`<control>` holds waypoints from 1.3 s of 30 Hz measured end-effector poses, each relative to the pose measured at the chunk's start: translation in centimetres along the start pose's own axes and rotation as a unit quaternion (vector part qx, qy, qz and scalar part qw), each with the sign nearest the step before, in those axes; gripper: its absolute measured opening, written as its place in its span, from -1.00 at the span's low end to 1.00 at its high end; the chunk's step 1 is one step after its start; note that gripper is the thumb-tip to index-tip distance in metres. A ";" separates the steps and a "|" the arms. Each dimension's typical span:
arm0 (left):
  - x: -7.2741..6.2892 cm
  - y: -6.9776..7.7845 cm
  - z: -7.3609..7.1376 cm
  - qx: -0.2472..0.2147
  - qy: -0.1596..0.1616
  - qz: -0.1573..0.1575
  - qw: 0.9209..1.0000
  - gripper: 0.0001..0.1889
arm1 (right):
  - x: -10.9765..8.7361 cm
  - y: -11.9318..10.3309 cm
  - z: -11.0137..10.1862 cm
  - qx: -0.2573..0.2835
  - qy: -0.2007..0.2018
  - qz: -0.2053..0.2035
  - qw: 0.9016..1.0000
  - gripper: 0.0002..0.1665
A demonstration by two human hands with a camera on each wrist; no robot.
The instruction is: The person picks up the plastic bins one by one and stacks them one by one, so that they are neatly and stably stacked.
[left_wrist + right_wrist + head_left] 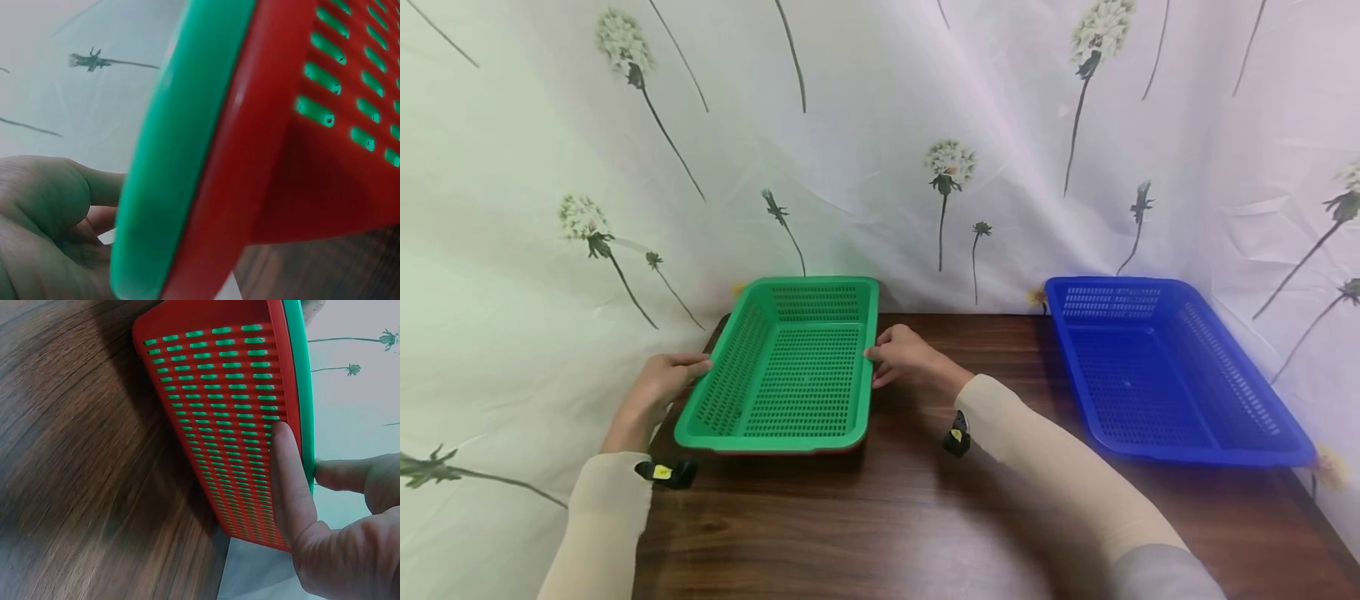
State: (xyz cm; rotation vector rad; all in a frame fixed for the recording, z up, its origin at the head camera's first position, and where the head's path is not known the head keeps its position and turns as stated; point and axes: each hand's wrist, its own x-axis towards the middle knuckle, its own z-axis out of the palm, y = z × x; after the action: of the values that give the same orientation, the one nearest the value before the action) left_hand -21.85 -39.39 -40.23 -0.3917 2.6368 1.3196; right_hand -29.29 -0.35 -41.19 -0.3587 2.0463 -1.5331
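A green slotted plastic basket (805,379) sits nested inside a red one (209,311), left of centre in the head view. Only a thin red edge shows there beneath the green rim. My left hand (658,387) grips the left side of the rim; its fingertips pass behind the green rim (181,144) in the left wrist view. Across from it, my right hand (906,354) pinches the right side. In the right wrist view its thumb meets the green rim while a finger lies along the red slotted wall.
A blue slotted basket (1150,383) stands on the right of the brown wood-grain table (775,533). White cloth (865,167) printed with dandelions hangs behind the table and along both sides. Each wrist wears a small black device (957,435) with a yellow label.
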 end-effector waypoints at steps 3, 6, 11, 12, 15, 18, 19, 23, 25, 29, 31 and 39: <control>-0.1 0.2 0.4 0.003 -0.001 -0.003 1.000 -0.36 | -0.3 0.1 -0.5 -0.006 -0.004 0.000 1.000 -0.58; -0.2 0.5 0.8 0.010 -0.002 0.000 1.000 -0.35 | -0.6 0.3 -1.1 -0.012 -0.005 0.003 1.000 -0.61; -0.2 1.1 1.7 0.022 0.001 0.016 1.000 -0.38 | -1.1 0.5 -2.2 -0.012 0.002 0.011 1.000 -0.61; -0.2 1.2 1.9 0.023 0.001 0.020 1.000 -0.39 | -1.2 0.6 -2.4 -0.013 0.004 0.014 1.000 -0.60; -0.3 1.6 2.5 0.012 0.000 0.024 1.000 -0.41 | -1.6 0.9 -3.0 -0.015 0.008 0.018 1.000 -0.58; -0.5 2.0 3.2 0.014 -0.004 0.028 0.999 -0.41 | -2.1 1.2 -3.7 -0.018 0.007 0.020 1.000 -0.57; -0.5 2.1 3.4 0.018 -0.006 0.029 0.999 -0.41 | -2.2 1.3 -3.9 -0.017 0.007 0.021 1.000 -0.57; -0.4 2.6 4.1 0.031 -0.016 0.040 0.999 -0.40 | -2.8 1.8 -4.9 -0.016 0.009 0.023 1.000 -0.58; -0.3 2.9 4.5 0.028 -0.019 0.046 0.998 -0.42 | -3.0 1.9 -5.3 -0.018 0.012 0.025 0.999 -0.56; -0.3 3.5 5.3 0.026 -0.022 0.058 0.998 -0.45 | -3.7 2.0 -6.2 -0.017 0.015 0.033 0.999 -0.50; -0.3 3.9 5.8 0.025 -0.024 0.064 0.997 -0.46 | -4.1 2.0 -6.7 -0.016 0.017 0.038 0.999 -0.47; -0.2 5.3 7.9 0.011 -0.038 0.083 0.996 -0.48 | -5.5 2.8 -8.9 -0.037 0.027 0.045 0.998 -0.39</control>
State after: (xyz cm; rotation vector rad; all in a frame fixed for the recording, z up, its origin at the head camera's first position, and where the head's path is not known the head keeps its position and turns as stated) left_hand -23.05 -30.04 -40.87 -0.1183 2.6669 1.3227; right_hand -29.57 10.42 -40.58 -0.2534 2.1344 -1.4314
